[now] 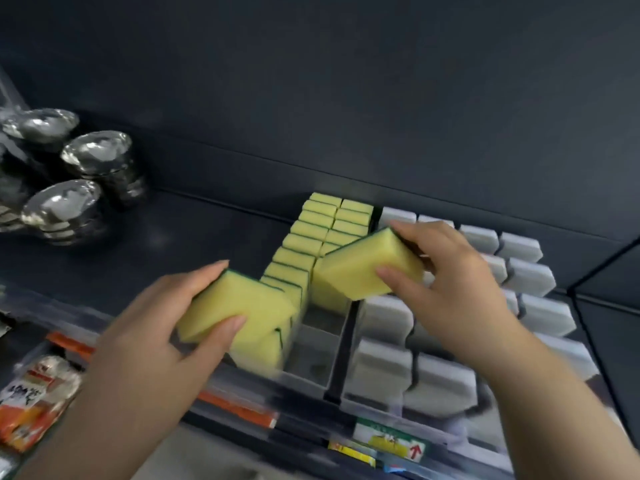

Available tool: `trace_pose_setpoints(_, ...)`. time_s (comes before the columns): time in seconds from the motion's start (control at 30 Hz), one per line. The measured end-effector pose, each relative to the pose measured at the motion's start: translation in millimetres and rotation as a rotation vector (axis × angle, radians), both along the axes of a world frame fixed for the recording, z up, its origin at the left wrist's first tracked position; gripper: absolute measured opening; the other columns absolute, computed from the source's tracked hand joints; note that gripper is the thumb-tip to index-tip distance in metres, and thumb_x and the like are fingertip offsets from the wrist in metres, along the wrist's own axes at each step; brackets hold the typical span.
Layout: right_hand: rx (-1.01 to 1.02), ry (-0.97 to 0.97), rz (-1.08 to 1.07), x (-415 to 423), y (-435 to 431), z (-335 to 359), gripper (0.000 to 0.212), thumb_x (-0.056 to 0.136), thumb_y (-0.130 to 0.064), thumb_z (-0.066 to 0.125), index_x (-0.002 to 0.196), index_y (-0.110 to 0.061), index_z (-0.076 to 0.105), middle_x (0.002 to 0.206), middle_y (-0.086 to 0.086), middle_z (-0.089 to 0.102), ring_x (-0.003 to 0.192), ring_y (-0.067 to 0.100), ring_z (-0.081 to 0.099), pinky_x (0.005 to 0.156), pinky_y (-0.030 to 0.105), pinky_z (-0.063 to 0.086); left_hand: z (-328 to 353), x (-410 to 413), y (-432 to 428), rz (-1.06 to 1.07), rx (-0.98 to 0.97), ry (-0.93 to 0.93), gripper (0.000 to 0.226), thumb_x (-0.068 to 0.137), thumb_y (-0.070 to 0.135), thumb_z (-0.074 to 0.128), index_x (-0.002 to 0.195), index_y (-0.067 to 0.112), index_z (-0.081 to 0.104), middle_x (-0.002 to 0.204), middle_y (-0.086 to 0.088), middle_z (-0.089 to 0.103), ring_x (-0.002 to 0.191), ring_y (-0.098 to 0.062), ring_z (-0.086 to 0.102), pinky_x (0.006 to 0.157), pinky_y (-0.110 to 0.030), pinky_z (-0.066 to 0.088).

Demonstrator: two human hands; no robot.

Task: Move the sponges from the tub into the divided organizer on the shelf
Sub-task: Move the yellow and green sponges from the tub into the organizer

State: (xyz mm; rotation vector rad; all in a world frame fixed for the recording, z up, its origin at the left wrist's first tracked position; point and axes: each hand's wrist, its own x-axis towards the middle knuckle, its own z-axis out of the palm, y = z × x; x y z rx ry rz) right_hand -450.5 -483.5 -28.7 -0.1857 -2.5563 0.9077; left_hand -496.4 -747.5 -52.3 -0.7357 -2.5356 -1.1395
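Two hands [149, 327] [446, 275], fingers [228, 325] gripping yellow sponges [235, 306] [360, 268]

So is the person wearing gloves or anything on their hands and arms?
No gloves. The left hand and the right hand are bare, with no rings. The nails look short and unpainted, though the picture is a bit blurry. The arms are bare too, right down to the picture's edge: no sleeves, watch or bracelets show.
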Motion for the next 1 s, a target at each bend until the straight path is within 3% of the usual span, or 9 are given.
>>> trace_pose_setpoints(0.07,0.044,-0.057,-0.014,-16.3,-11.4,-2.6,0.045,0.079,-0.025,0.07,0.122,-0.026,0.056,0.103,-0.02,0.048,0.092,-0.008,0.043,0.082,-0.004,0.03,-0.7,-22.4,-3.1,-0.07,0.012,0.0,0.05,0.074,0.043,0.06,0.122,0.048,0.049,0.11,0.031,0.051,0.102,0.015,0.046,0.074,-0.01,0.043)
trace_pose_setpoints(0.17,0.082,-0.108,-0.079,-33.2,-24.4,-9.0,0.044,0.08,-0.023,0.07,0.121,-0.028,0.056,0.106,-0.017,0.05,0.097,-0.004,0.042,0.082,-0.005,0.029,-0.3,-49.9,-3.4,-0.165,0.024,0.011,0.05,0.074,0.035,0.063,0.123,0.036,0.053,0.111,0.027,0.052,0.101,0.015,0.047,0.079,0.002,0.034)
trace_pose_setpoints(0.27,0.104,-0.168,-0.142,-40.0,-34.0,-16.1,0.042,0.081,-0.02,0.068,0.12,-0.028,0.056,0.107,-0.016,0.047,0.098,0.0,0.044,0.078,-0.009,0.023,-0.6,-67.9,-7.4,-0.243,0.042,0.026,0.05,0.075,0.032,0.069,0.123,0.028,0.055,0.11,0.021,0.055,0.1,0.011,0.048,0.077,0.001,0.035)
trace_pose_setpoints(0.4,0.167,-0.273,-0.164,-47.6,-47.3,-25.8,0.043,0.083,-0.02,0.065,0.124,-0.027,0.052,0.12,-0.01,0.048,0.104,0.007,0.046,0.077,0.006,0.027,-3.3,-80.8,-17.4,-0.319,0.054,0.032,0.049,0.075,0.031,0.066,0.123,0.03,0.054,0.111,0.018,0.056,0.101,0.007,0.05,0.075,-0.001,0.038)
trace_pose_setpoints(0.53,0.2,-0.364,-0.189,-57.4,-57.1,-29.8,0.043,0.085,-0.02,0.062,0.126,-0.028,0.05,0.125,-0.004,0.047,0.109,0.015,0.048,0.087,0.023,0.04,-2.0,-87.4,-24.8,-0.357,0.049,0.03,0.048,0.075,0.031,0.064,0.122,0.025,0.057,0.107,0.014,0.058,0.1,0.004,0.051,0.08,-0.002,0.037)
trace_pose_setpoints(0.63,0.251,-0.43,-0.191,-63.1,-63.0,-32.6,0.044,0.085,-0.021,0.062,0.127,-0.026,0.048,0.124,-0.003,0.047,0.112,0.017,0.046,0.084,0.025,0.042,0.0,-90.8,-29.0,-0.379,0.039,0.044,0.048,0.075,0.031,0.064,0.121,0.024,0.057,0.108,0.016,0.058,0.101,0.006,0.05,0.083,-0.002,0.034)
trace_pose_setpoints(0.77,0.446,-0.523,-0.163,-64.6,-68.9,-34.8,0.053,0.085,-0.027,0.062,0.133,-0.026,0.039,0.129,-0.002,0.046,0.12,0.019,0.038,0.094,0.031,0.037,0.4,-92.2,-32.9,-0.384,0.037,0.05,0.048,0.073,0.029,0.065,0.121,0.023,0.058,0.107,0.016,0.058,0.1,0.008,0.05,0.083,0.0,0.032)
trace_pose_setpoints(0.87,0.463,-0.449,-0.202,-57.0,-70.7,-22.9,0.055,0.086,-0.03,0.061,0.135,-0.028,0.038,0.13,-0.004,0.045,0.121,0.018,0.037,0.095,0.03,0.034,1.1,-92.6,-34.5,-0.396,0.021,0.055,0.049,0.073,0.029,0.066,0.121,0.022,0.058,0.106,0.012,0.06,0.1,0.005,0.05,0.082,-0.001,0.034)
trace_pose_setpoints(1.0,0.31,-0.186,-0.249,-31.7,-70.3,1.2,0.045,0.082,-0.025,0.066,0.125,-0.025,0.052,0.121,-0.01,0.053,0.113,0.01,0.047,0.086,0.02,0.037,9.7,-91.9,-27.6,-0.453,-0.001,0.061,0.052,0.073,0.035,0.067,0.123,0.027,0.056,0.107,0.02,0.059,0.102,0.011,0.05,0.082,0.002,0.033)
